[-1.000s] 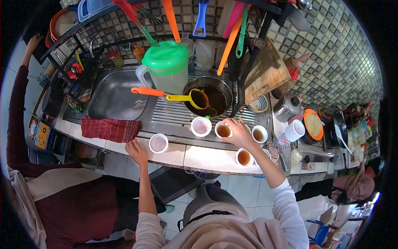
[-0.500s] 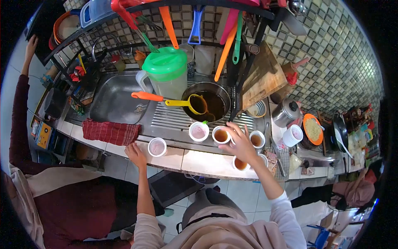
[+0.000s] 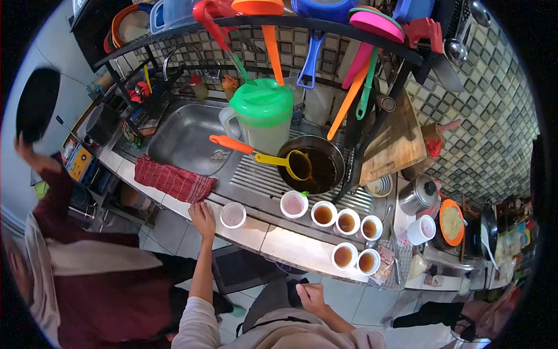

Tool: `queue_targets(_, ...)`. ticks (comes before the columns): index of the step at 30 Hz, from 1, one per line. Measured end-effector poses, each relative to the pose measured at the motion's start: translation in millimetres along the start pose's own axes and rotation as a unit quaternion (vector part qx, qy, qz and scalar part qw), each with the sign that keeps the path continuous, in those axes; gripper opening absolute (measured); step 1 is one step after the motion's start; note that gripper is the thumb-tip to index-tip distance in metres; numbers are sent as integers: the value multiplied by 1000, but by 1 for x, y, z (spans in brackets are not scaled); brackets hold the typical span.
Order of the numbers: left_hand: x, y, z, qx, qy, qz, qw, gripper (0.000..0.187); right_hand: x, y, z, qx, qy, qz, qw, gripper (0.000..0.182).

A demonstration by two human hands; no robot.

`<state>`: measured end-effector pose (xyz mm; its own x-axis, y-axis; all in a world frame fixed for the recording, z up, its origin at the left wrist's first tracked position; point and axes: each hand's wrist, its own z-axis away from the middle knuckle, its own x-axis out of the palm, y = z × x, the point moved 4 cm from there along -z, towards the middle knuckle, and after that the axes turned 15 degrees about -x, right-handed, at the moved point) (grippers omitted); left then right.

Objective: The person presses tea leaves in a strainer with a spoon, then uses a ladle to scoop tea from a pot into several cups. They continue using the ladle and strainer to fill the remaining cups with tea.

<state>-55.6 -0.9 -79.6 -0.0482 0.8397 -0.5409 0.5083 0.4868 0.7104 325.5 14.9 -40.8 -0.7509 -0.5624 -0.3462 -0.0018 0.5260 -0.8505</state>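
Note:
My left hand point(image 3: 203, 220) rests on the counter edge, fingers loosely bent, between a red checked cloth point(image 3: 174, 180) and a white cup with pale pink contents point(image 3: 233, 216). My right hand point(image 3: 312, 298) is a closed fist in front of my body, apart from the cups; I see nothing in it. Another pinkish cup point(image 3: 294, 205) stands by the drainboard. To its right are several white cups of brown liquid, among them a cup point(image 3: 324, 214) near the pot. A yellow-rimmed strainer point(image 3: 299, 165) with an orange handle lies across the pot of dark liquid point(image 3: 322, 174).
A green-lidded pitcher point(image 3: 263, 110) stands behind the pot, beside the sink point(image 3: 186, 139). Utensils hang from a black rack point(image 3: 325, 26) overhead. Right are a lidded metal pot point(image 3: 418, 195) and an orange plate point(image 3: 452, 224). Another person point(image 3: 99, 285) at left holds a dark pan point(image 3: 38, 104).
My right hand has drawn back from above the cups toward my body and closed. My left hand stays at the counter edge. The other person now holds a dark pan, arm lowered. The view has shifted.

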Motion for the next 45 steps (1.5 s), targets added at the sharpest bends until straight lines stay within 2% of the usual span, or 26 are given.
queue_targets(1, 0, 0, 0, 3, 0, 1, 1000, 20, 4, -1, -1, -6, -24, 4, 1000, 34)
queue_targets(3, 1, 1, 1, 8, -4, 3, 1000, 20, 4, 2, -9, -22, -14, -12, 1000, 35)
queue_targets(5, 0, 2, 0, 5, -16, -11, 1000, 20, 6, 8, -15, -81, -37, 9, 996, 35)
queue_targets(11, -2, 9, 0, 3, -36, 21, 999, 20, 7, 21, -31, -61, 0, 82, 995, 31)
queue_targets(13, -2, 8, -1, 3, -36, 27, 999, 19, 7, 16, -42, -87, 91, 69, 990, 29)
queue_targets(15, 0, 5, -2, 11, -57, 3, 998, 19, 16, 27, -39, -47, 93, 73, 992, 27)
queue_targets(18, 5, -3, -2, 29, -75, -20, 997, 20, 29, 36, -46, -112, 180, 199, 957, 23)
queue_targets(19, 6, -5, -2, 27, -90, -36, 995, 20, 36, 41, -48, -109, 187, 200, 956, 23)
queue_targets(21, 7, -5, -3, 53, -115, -23, 992, 20, 46, 49, -53, -110, 238, 295, 919, 18)
queue_targets(22, 6, -5, -4, 71, -137, -13, 988, 21, 51, 52, -56, -106, 244, 295, 918, 18)
queue_targets(23, 4, -5, -5, 76, -141, -15, 987, 21, 54, 52, -59, -105, 262, 348, 894, 14)
queue_targets(24, 5, -4, -5, 79, -183, -24, 980, 20, 56, 52, -61, -103, 279, 402, 866, 11)
queue_targets(25, 8, -3, -5, 81, -226, -33, 970, 20, 59, 53, -62, -100, 282, 405, 864, 11)
queue_targets(27, 7, 1, -6, 84, -241, -16, 967, 20, 59, 58, -57, 2, 300, 459, 837, 16)
queue_targets(29, 6, 2, -6, 84, -260, -5, 962, 20, 58, 51, -62, -2, 290, 470, 833, 14)
queue_targets(32, 8, 3, -9, 94, -270, -8, 958, 21, 58, 50, -63, -11, 330, 475, 816, 12)
queue_targets(37, 10, -1, -6, 72, -282, -12, 957, 23, 57, 46, -68, -1, 323, 486, 812, 11)
queue_targets(39, 12, -4, -3, 83, -245, -10, 966, 24, 54, 43, -69, -6, 318, 484, 815, 10)
queue_targets(45, 10, 2, -9, 57, -285, -9, 957, 24, 56, 50, -61, 39, 313, 469, 825, 14)
